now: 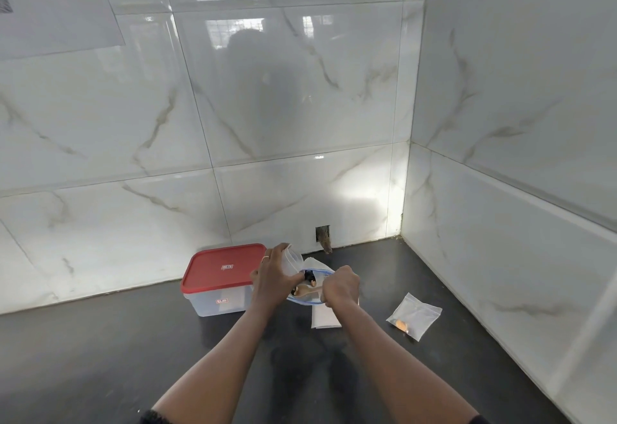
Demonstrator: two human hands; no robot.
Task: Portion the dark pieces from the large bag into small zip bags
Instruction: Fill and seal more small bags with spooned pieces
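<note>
glossy marble tiles (300, 89), plastic zip bag (414, 315)

Both my forearms are bare from the wrists up to the bottom of the view. On my left hand (272, 276) I wear one thin, pale ring (265, 258), set low on one of my fingers; which one I cannot tell. My right hand (340, 286) shows only its back. My left sleeve (154, 418) is black with a rough, fuzzy edge. My right sleeve (478, 420) is a sliver of similar dark cloth.
</note>
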